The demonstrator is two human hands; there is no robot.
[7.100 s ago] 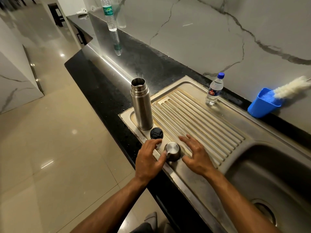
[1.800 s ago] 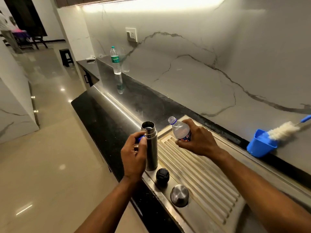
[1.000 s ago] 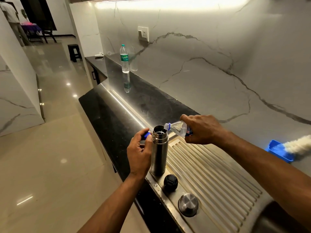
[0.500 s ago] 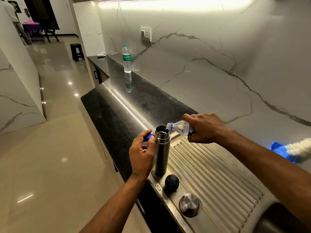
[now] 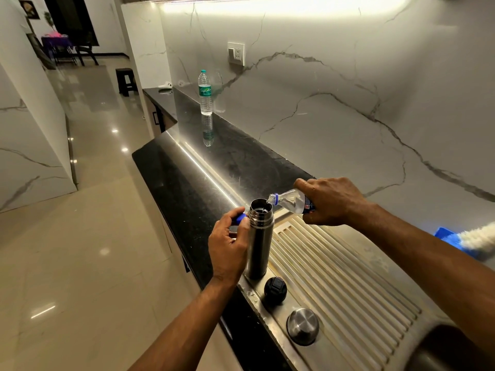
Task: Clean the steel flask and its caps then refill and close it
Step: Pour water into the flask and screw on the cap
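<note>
The steel flask stands upright and uncapped at the left end of the ribbed drainboard. My left hand holds its side, with a small blue bottle cap pinched between thumb and fingers. My right hand grips a small clear water bottle, tipped nearly flat with its mouth over the flask's opening. The black inner cap and the steel outer cap lie on the drainboard in front of the flask.
A black stone counter runs back along the marble wall, with a tall water bottle standing on it. A blue holder with a white bottle brush sits at the right. The sink basin is at bottom right.
The bottle has tipped further, from slanted near the flask to nearly flat over its mouth. My left hand has kept its hold on the flask. Much earlier, both hands were at the steel cap.
</note>
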